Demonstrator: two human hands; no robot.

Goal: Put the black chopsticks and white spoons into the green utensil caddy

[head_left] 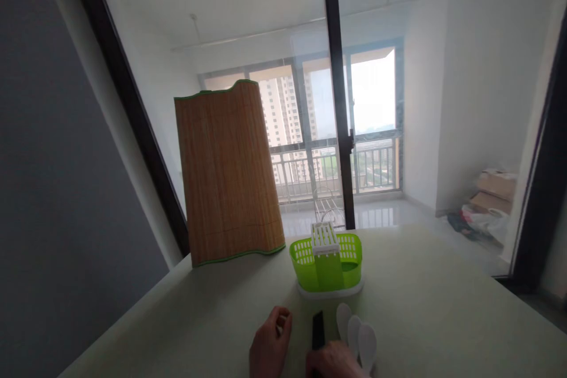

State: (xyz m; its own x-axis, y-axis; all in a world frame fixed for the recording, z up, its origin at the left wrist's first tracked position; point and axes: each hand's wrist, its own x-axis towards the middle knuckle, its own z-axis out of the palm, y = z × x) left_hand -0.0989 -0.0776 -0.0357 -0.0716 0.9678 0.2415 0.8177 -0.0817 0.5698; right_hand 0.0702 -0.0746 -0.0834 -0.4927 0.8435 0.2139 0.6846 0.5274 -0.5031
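Bottom centre: right hand [335,360] gripped black tool [318,329]; I judged handling next needed steadiness. Left hand [271,344] curled, contents unclear.

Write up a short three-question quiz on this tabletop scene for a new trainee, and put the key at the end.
1. Multiple choice. How many white spoons show on the table?
A) two
B) three
C) five

2. True or false. From the wearer's viewpoint, the green basket stands to the right of the brown mat.

3. Fill in the blank. The black item is gripped by the ____ hand.

Key:
1. B: three, side by side, with their rounded ends up in the picture.
2. True.
3. right: the right hand is closed around it, while the left hand is curled on the other side, apart from it.
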